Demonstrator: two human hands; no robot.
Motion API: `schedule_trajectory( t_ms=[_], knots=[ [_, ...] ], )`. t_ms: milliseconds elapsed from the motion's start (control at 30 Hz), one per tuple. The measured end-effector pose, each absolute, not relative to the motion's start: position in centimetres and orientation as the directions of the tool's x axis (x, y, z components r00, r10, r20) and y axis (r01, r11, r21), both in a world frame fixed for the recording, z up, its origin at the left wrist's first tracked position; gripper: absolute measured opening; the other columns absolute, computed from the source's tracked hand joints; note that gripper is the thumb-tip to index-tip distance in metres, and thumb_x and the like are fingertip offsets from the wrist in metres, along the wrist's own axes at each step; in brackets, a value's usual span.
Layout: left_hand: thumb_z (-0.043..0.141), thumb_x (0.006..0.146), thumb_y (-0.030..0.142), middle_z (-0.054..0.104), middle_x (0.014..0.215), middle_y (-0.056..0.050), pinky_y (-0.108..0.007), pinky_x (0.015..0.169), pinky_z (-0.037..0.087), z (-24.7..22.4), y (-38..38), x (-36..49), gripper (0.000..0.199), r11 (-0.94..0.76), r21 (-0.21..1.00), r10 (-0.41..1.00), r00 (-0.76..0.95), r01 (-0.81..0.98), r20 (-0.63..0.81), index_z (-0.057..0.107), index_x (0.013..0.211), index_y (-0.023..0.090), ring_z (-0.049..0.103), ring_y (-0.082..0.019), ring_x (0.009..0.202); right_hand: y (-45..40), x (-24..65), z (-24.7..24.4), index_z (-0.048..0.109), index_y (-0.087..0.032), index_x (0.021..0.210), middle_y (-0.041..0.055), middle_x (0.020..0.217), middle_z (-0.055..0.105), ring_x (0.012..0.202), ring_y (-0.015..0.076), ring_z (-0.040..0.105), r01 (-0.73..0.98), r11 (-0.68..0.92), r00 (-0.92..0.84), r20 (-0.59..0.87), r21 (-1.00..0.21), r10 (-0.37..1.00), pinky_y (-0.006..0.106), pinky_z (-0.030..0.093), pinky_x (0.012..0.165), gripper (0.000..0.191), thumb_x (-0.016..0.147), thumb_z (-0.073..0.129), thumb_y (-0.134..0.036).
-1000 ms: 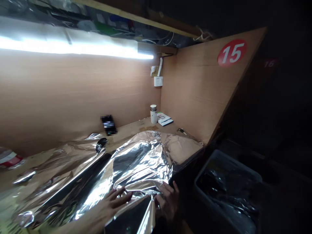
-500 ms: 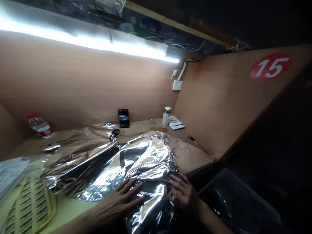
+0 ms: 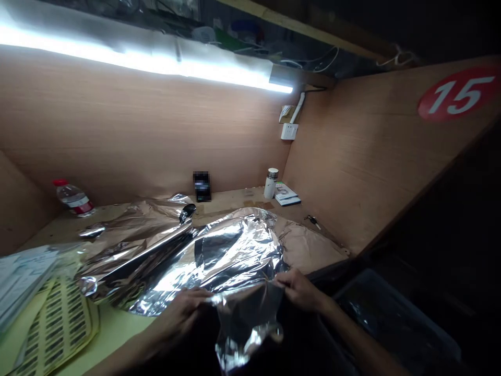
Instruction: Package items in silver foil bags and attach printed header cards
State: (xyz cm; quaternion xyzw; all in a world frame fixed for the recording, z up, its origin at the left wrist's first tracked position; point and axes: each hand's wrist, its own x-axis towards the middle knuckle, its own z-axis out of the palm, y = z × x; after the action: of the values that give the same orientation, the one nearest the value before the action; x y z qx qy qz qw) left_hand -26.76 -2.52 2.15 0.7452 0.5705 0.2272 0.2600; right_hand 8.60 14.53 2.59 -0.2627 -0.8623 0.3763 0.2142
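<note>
A large crumpled sheet of silver foil (image 3: 176,261) lies across the wooden desk (image 3: 235,201), reflecting the overhead light. My left hand (image 3: 188,313) grips the foil's near edge at the lower middle of the view. My right hand (image 3: 297,290) pinches the same edge further right. Between the two hands, a loose flap of foil (image 3: 246,326) hangs down over the desk's front edge. Its lower end fades into the dark, and my forearms run off the bottom of the frame.
A water bottle (image 3: 72,198), a blurred black object (image 3: 202,186), a white flask (image 3: 271,183), booklets (image 3: 287,194) and keys (image 3: 312,220) stand at the back. Label sheets (image 3: 58,324) lie front left. A grey bin (image 3: 391,318) sits low right, beside a partition marked 15 (image 3: 457,94).
My hands no longer press flat on the foil. They now pinch its near edge and hold up a flap. The view has shifted slightly, and the label sheets show more fully.
</note>
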Motion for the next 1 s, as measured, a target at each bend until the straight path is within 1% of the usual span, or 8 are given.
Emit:
schedule_trajectory(
  t_ms=[133, 267, 400, 533, 667, 833, 933, 1000],
  knots=[
    [0.046, 0.085, 0.077, 0.056, 0.061, -0.003, -0.031, 0.058, 0.04, 3.0, 1.0, -27.4, 0.064, 0.31, 0.829, 0.95, -0.166, 0.466, -0.263, 0.062, 0.066, 0.019, 0.052, -0.021, 0.062, 18.3, 8.1, 4.4, 0.07, -0.019, 0.106, 0.0018, 0.091, 0.072, 0.08, 0.0205, 0.067, 0.247, 0.21, -0.86, -0.115, -0.946, 0.497, 0.03, 0.054, 0.07, 0.039, 0.08, 0.078, -0.047],
    [0.068, 0.063, 0.074, 0.041, 0.053, 0.003, -0.029, 0.053, 0.028, 3.1, 3.8, -28.4, 0.056, 0.476, 0.811, 0.877, -0.253, 0.341, -0.408, 0.049, 0.057, 0.022, 0.037, -0.014, 0.053, 19.7, 6.3, 3.2, 0.065, -0.017, 0.078, 0.0002, 0.071, 0.064, 0.066, 0.0174, 0.06, 0.307, 0.231, -0.709, -0.06, -0.923, 0.703, 0.028, 0.049, 0.063, 0.036, 0.079, 0.077, -0.051],
    [0.072, 0.064, 0.062, 0.05, 0.059, 0.002, -0.028, 0.055, 0.031, 2.8, 3.3, -28.6, 0.045, 0.456, 0.826, 0.886, -0.257, 0.331, -0.386, 0.06, 0.069, 0.019, 0.044, -0.016, 0.057, 18.9, 4.6, 1.9, 0.068, -0.018, 0.101, 0.006, 0.087, 0.071, 0.079, 0.0215, 0.067, 0.259, 0.287, -0.638, 0.06, -0.922, 0.768, 0.033, 0.054, 0.074, 0.043, 0.092, 0.062, -0.059],
    [0.069, 0.068, 0.062, 0.059, 0.067, -0.001, -0.03, 0.058, 0.038, 2.6, 2.2, -28.5, 0.044, 0.428, 0.843, 0.896, -0.273, 0.325, -0.349, 0.06, 0.074, 0.019, 0.055, -0.02, 0.064, 18.0, 3.7, 1.1, 0.056, -0.02, 0.14, 0.0103, 0.112, 0.073, 0.099, 0.0269, 0.07, 0.248, 0.457, -0.624, 0.22, -0.854, 0.75, 0.039, 0.056, 0.087, 0.081, 0.074, 0.083, -0.058],
    [0.065, 0.071, 0.062, 0.064, 0.075, -0.004, -0.032, 0.065, 0.045, 2.4, 1.4, -28.9, 0.046, 0.386, 0.864, 0.917, -0.242, 0.323, -0.319, 0.063, 0.081, 0.018, 0.061, -0.024, 0.074, 17.7, 2.4, 0.2, 0.072, -0.018, 0.099, 0.006, 0.088, 0.074, 0.084, 0.0231, 0.069, 0.482, 0.515, -0.5, 0.26, -0.709, 0.826, 0.032, 0.053, 0.077, 0.033, 0.094, 0.061, -0.049],
    [0.057, 0.088, 0.047, 0.068, 0.091, -0.007, -0.038, 0.073, 0.05, 2.4, -0.4, -29.4, 0.057, 0.263, 0.742, 0.946, -0.317, 0.617, -0.072, 0.048, 0.133, 0.015, 0.065, -0.028, 0.08, 17.3, 1.5, -0.5, 0.07, -0.02, 0.081, 0.0055, 0.078, 0.073, 0.077, 0.022, 0.067, 0.613, 0.48, -0.441, 0.232, -0.628, 0.867, 0.029, 0.045, 0.072, 0.032, 0.1, 0.05, -0.036],
    [0.049, 0.096, 0.031, 0.065, 0.114, -0.013, -0.041, 0.086, 0.051, 2.7, -0.4, -28.5, 0.029, -0.036, 0.494, 0.955, -0.116, 0.869, 0.273, 0.055, 0.123, 0.02, 0.064, -0.028, 0.098, 16.9, 1.4, -0.5, 0.07, -0.021, 0.082, 0.0058, 0.083, 0.075, 0.079, 0.0221, 0.067, 0.67, 0.489, -0.45, 0.218, -0.559, 0.866, 0.03, 0.041, 0.075, 0.025, 0.099, 0.054, -0.032],
    [0.047, 0.099, 0.026, 0.065, 0.113, -0.011, -0.037, 0.084, 0.051, 3.1, 0.3, -27.4, 0.017, -0.174, 0.398, 0.968, 0.082, 0.901, 0.238, 0.061, 0.108, 0.022, 0.063, -0.025, 0.097, 16.8, 1.3, -0.6, 0.069, -0.022, 0.083, 0.0065, 0.085, 0.075, 0.083, 0.0231, 0.067, 0.702, 0.496, -0.457, 0.211, -0.512, 0.864, 0.031, 0.04, 0.078, 0.023, 0.099, 0.054, -0.029]
  ],
)
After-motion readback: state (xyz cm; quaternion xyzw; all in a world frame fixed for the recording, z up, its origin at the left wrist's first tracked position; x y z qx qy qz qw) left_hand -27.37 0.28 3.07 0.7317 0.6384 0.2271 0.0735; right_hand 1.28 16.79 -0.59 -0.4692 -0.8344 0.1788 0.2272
